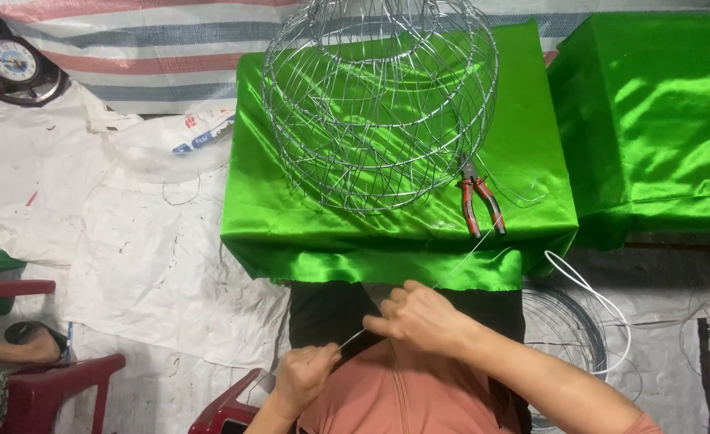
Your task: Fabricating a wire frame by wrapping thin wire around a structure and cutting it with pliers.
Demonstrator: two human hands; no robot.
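Observation:
A thin steel wire (pixel 459 259) runs from my lap up toward the green-covered table. My right hand (pixel 419 317) pinches it near the table's front edge. My left hand (pixel 305 376) grips the wire's lower end close to my body. A round wire-frame basket (pixel 379 104) stands on the green satin cloth (pixel 291 217). Red-handled pliers (pixel 479 202) lie on the cloth just right of the basket.
A second green-covered table (pixel 652 120) stands at the right. Coiled wire (pixel 572 329) and a white cable (pixel 604 301) lie on the floor at the right. Red plastic chairs (pixel 46 386) and another person's foot (pixel 30 345) are at the left; a clock (pixel 11 60) sits at the top left.

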